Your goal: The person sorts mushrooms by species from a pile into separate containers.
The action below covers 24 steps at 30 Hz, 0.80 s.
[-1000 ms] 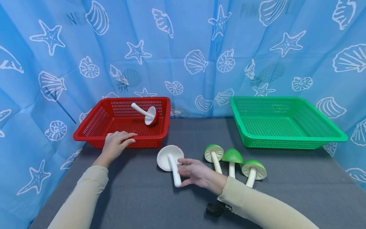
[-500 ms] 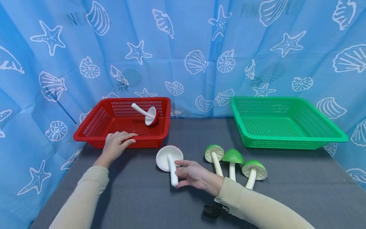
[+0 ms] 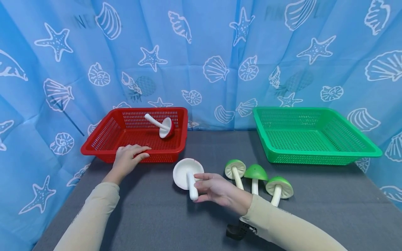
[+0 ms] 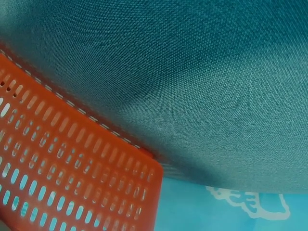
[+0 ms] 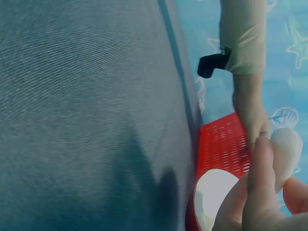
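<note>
My right hand (image 3: 216, 190) pinches the white stem of a toy mushroom (image 3: 183, 174) between thumb and fingers. The mushroom's pale cap underside faces me; in the right wrist view the stem end (image 5: 286, 154) shows between the fingertips, with the red-edged cap (image 5: 214, 197) beyond. My left hand (image 3: 127, 158) holds the front rim of the red basket (image 3: 163, 156), fingers over the edge and thumb in front. Inside that basket a red-capped toy mushroom (image 3: 166, 128) lies tilted. The left wrist view shows the basket's slotted wall (image 4: 82, 154), not the hand.
Several green-capped toy mushrooms, one a nearer one (image 3: 279, 188), lie right of my right hand, partly behind the wrist. An open green basket (image 3: 323, 153) stands at the back right. A blue shell-print curtain (image 3: 201, 42) hangs behind the grey table (image 3: 157, 223).
My right hand has closed its fingers on the mushroom stem. The mushroom has tipped, its stem end rising a little. The left hand stays at the red basket.
</note>
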Motion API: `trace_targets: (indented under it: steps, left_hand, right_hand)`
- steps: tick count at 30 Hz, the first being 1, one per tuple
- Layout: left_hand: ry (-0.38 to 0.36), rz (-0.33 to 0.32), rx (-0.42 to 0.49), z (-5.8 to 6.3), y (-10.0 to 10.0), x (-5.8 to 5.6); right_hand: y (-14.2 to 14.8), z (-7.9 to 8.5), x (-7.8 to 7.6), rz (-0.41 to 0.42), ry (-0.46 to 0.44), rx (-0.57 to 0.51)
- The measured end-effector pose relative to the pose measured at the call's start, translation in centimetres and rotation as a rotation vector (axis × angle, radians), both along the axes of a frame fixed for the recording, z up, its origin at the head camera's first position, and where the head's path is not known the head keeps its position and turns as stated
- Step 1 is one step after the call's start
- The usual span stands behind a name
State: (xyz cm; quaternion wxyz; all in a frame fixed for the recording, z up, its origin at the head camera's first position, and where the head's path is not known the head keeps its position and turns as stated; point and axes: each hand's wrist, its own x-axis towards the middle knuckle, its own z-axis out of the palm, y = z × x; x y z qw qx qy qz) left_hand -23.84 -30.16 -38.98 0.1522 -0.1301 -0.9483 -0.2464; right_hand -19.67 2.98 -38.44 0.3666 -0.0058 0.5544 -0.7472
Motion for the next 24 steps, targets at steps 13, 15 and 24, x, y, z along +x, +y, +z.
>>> trace_targets:
  steps: [13,15,24]
  left_hand:
    - [0.009,0.002,0.003,-0.3,-0.2,0.2]
    - [0.012,0.005,0.005,-0.3,-0.1,0.2]
    - [0.003,0.009,0.003,0.1,0.2,0.2]
  right_hand:
    - [0.2,2.7,0.3,0.019,0.037,-0.059]
    - [0.3,3.2,0.2,0.02,0.049,-0.068]
    - [0.4,4.8,-0.3,-0.008,0.091,-0.069]
